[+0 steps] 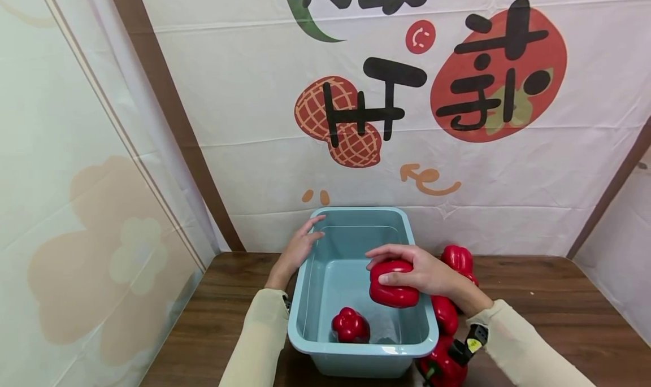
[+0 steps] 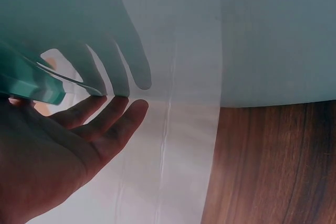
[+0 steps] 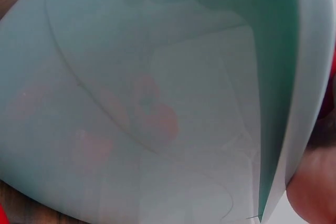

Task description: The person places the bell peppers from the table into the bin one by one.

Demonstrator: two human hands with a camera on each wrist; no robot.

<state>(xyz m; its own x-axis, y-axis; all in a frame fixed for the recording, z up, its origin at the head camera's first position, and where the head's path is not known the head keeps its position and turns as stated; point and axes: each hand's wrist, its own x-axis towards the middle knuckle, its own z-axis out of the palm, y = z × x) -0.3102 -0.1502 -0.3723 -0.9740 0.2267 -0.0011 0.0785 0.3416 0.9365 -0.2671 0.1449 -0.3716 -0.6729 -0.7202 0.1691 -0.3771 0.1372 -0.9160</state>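
My right hand [image 1: 429, 271] grips a glossy red bell pepper [image 1: 391, 294] over the right side of a light blue plastic basin [image 1: 363, 350]. In the right wrist view part of that hand [image 3: 314, 190] shows at the edge, beyond the basin's rim [image 3: 310, 72]. Another red bell pepper [image 1: 351, 326] lies on the basin's floor, near the front. My left hand [image 1: 295, 254] rests at the basin's left rim. Up close, its lightly bent fingers [image 2: 118, 124] touch the outer wall [image 2: 273, 40], while the thumb is hidden behind the rim there.
Several more red bell peppers [image 1: 445, 313] stand in a row along the basin's right side on the brown wood table [image 1: 539, 313]. One [image 1: 458, 258] is at the far end, partly behind my right wrist. A printed white cloth [image 1: 264, 178] hangs right behind the basin.
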